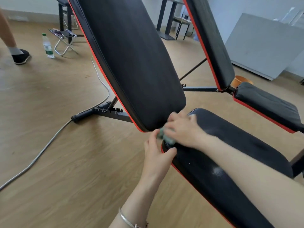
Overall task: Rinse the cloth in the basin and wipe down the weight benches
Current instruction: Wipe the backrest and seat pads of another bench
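- The right hand (pixel 184 129) pressed the green cloth (pixel 165 137) onto the seat pad's (pixel 230 155) back edge, fingers curled over it, likely scrubbing the hinge gap.
- The left hand (pixel 156 155) gripped the pad's corner, seemingly bracing it; fingers closed on nothing else.

You've got a grey-green cloth (pixel 164 137) against black padding with red piping on the near bench (pixel 134 63); the second bench (pixel 213 46) matches, black and red. Behind it, an orange basin (pixel 238 80). The floor (pixel 65 162) shows pale wood grain.
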